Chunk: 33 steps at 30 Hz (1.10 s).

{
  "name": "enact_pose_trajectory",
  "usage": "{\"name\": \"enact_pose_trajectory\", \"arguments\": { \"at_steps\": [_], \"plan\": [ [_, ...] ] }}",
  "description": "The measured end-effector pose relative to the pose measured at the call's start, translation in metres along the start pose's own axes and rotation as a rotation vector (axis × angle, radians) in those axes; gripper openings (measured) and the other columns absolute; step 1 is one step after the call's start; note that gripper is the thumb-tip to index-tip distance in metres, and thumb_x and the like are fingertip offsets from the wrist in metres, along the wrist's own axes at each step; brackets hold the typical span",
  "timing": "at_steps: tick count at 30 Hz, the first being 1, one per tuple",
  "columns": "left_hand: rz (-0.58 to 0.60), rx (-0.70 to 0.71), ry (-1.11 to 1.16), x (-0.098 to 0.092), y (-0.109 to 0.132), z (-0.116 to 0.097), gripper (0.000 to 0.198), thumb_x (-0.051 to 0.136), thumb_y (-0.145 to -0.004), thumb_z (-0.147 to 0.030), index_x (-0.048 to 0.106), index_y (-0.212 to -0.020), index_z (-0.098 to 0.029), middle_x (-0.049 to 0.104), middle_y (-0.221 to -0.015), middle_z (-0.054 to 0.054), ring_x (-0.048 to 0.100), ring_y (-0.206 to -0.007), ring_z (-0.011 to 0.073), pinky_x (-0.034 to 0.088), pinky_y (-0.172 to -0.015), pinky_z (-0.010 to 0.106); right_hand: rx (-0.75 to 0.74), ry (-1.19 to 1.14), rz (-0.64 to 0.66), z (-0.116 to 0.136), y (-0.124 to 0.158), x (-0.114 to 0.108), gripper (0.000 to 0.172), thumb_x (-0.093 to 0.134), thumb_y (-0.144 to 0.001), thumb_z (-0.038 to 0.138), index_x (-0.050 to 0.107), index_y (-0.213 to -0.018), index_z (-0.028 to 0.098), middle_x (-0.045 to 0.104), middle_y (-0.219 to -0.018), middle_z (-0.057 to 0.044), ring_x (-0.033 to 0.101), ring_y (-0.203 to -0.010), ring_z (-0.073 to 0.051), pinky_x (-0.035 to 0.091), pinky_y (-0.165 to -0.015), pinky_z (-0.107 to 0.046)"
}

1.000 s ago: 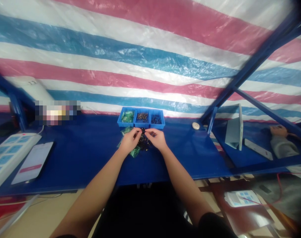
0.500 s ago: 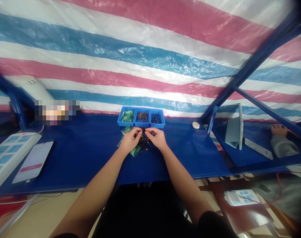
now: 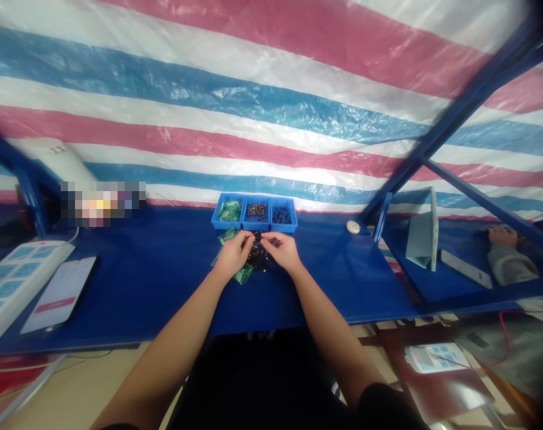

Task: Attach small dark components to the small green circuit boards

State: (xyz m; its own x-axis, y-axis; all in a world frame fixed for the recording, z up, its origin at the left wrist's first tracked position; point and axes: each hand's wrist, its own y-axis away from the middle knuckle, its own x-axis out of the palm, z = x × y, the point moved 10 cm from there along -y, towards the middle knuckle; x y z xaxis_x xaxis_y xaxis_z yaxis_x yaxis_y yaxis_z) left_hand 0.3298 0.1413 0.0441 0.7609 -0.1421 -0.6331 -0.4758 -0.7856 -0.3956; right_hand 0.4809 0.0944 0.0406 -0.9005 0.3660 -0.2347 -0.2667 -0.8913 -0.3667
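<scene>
My left hand (image 3: 234,253) and my right hand (image 3: 284,250) meet fingertip to fingertip over a pile of small parts. Between them both pinch a small black part (image 3: 258,236), too small to name more exactly. Below the fingers lies a heap of dark pieces (image 3: 259,260), and green board-like pieces (image 3: 243,274) lie at its left, partly under my left hand. Just beyond my hands stand three joined blue bins (image 3: 256,226). The left bin holds green pieces (image 3: 230,210), the middle one small brassy dark parts (image 3: 256,210), the right one dark blue-black parts (image 3: 281,215).
On the blue table (image 3: 155,286), a phone (image 3: 60,292) and a white power strip (image 3: 18,275) lie at left. A round pale object (image 3: 353,227) sits right, near a blue metal frame (image 3: 437,134). Beyond it are a tablet (image 3: 426,230) and another person's hand (image 3: 503,236).
My hands stay almost in place over the pile, with only a slight shift of the fingers. The black part between the fingertips shows a little more clearly.
</scene>
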Motion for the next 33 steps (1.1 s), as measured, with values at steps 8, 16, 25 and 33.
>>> {"name": "enact_pose_trajectory", "arguments": {
  "at_steps": [8,16,25,33],
  "plan": [
    [0.001,0.001,0.015,0.0006,0.0004,-0.0015,0.029,0.042,-0.095,-0.044,0.06,-0.101,-0.022,0.064,-0.076,0.0,0.058,-0.063,0.0137,0.045,-0.064,0.025,0.001,-0.011,0.004,0.0012,0.0001,-0.001,0.023,0.067,-0.078,0.036,0.074,-0.093,0.02,0.074,-0.087,-0.005,0.066,-0.069,-0.018,0.053,-0.063,-0.029],
    [-0.005,0.011,0.031,0.0007,0.0006,-0.0017,0.03,0.044,-0.093,-0.045,0.061,-0.102,-0.022,0.066,-0.078,0.0,0.058,-0.061,0.013,0.045,-0.062,0.024,0.006,-0.004,0.007,0.0028,0.0003,-0.0008,0.024,0.067,-0.079,0.037,0.074,-0.093,0.02,0.074,-0.086,-0.005,0.066,-0.07,-0.018,0.053,-0.063,-0.029],
    [-0.014,0.015,0.019,0.0001,0.0006,-0.0041,0.031,0.043,-0.094,-0.045,0.063,-0.101,-0.022,0.067,-0.081,0.001,0.06,-0.065,0.0137,0.046,-0.066,0.025,0.016,0.006,-0.003,-0.0023,-0.0007,-0.001,0.025,0.066,-0.078,0.038,0.074,-0.094,0.02,0.074,-0.085,-0.005,0.065,-0.068,-0.017,0.053,-0.062,-0.029],
    [-0.018,0.02,0.024,0.0007,0.0004,-0.0011,0.029,0.046,-0.093,-0.043,0.064,-0.102,-0.023,0.068,-0.084,0.001,0.059,-0.063,0.0123,0.045,-0.064,0.025,0.008,-0.004,-0.004,-0.0004,-0.0002,-0.0008,0.024,0.067,-0.078,0.037,0.074,-0.094,0.02,0.074,-0.083,-0.005,0.065,-0.068,-0.017,0.053,-0.062,-0.029]
  ]
}}
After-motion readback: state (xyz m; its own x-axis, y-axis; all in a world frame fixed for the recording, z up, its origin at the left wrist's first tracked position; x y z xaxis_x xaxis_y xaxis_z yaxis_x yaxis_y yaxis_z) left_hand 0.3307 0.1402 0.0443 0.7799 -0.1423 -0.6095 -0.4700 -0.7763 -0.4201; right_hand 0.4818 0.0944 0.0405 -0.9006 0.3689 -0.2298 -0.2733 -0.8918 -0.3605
